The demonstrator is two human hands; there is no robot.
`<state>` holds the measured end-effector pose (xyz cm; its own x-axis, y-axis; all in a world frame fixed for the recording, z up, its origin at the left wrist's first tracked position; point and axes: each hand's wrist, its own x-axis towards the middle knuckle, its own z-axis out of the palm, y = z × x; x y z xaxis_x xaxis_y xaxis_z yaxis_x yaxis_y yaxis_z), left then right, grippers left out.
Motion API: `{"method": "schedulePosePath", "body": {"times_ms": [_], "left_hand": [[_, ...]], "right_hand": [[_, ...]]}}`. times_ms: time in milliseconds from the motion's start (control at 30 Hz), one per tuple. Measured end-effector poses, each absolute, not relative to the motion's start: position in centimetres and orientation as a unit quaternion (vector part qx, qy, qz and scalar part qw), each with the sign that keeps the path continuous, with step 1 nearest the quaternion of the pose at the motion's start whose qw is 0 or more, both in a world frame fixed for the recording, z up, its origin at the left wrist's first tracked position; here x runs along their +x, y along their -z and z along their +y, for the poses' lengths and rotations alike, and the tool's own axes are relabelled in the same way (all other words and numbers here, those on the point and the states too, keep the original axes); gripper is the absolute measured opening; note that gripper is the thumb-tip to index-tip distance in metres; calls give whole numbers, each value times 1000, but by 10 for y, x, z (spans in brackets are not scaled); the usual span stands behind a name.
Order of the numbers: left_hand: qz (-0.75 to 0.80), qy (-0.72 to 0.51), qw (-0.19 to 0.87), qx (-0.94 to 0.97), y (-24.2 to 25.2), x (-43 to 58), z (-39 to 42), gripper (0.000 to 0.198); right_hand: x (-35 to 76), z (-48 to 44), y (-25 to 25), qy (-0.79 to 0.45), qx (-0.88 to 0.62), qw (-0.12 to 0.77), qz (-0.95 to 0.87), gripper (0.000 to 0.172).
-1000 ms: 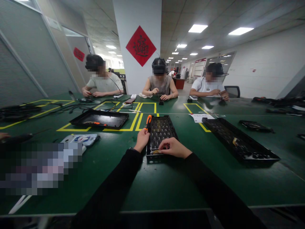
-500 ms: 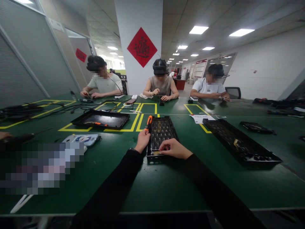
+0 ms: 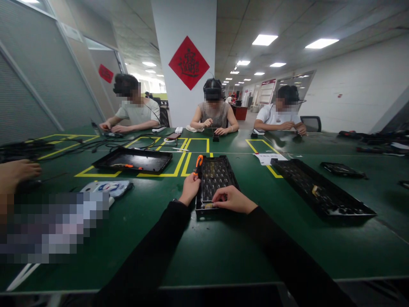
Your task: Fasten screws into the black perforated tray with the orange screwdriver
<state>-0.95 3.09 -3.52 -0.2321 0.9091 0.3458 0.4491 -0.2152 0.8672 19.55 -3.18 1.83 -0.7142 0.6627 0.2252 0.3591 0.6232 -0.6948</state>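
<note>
In front of me a black tray-like casing [image 3: 234, 166] lies lengthwise on the green table, with rows of small shiny parts inside it. My left hand [image 3: 191, 188] is closed at the casing's left edge, around an orange-and-black handled tool [image 3: 199, 162] that points away from me; its exact kind is unclear. My right hand [image 3: 234, 199] reaches into the near end of the casing, thumb and fingertips pinched together. Right by those fingertips is a small yellowish piece [image 3: 209, 206]. Whether the fingers grip it is hidden.
A second black tray [image 3: 147, 160] with an orange-handled item stands back left, and a long black casing [image 3: 322, 192] lies right. A phone-like item [image 3: 110, 187] is left. At the left edge is a co-worker's hand [image 3: 19, 172]. Three people sit opposite.
A co-worker's hand has come further into view at the left edge, over the dark tool there. My hands stay almost where they were; the view has shifted slightly.
</note>
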Motion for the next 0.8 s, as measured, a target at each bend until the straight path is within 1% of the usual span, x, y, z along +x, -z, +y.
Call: {"method": "schedulePosePath", "body": {"times_ms": [233, 500, 800], "left_hand": [[593, -515, 206, 584, 32, -9, 29, 24], [587, -523, 210, 581, 36, -10, 32, 22], [600, -509, 197, 586, 34, -9, 30, 23]], "right_hand": [[196, -33, -20, -315, -291, 248, -869, 26], [195, -33, -19, -321, -292, 233, -870, 25], [195, -32, -18, -307, -297, 245, -870, 25]]}}
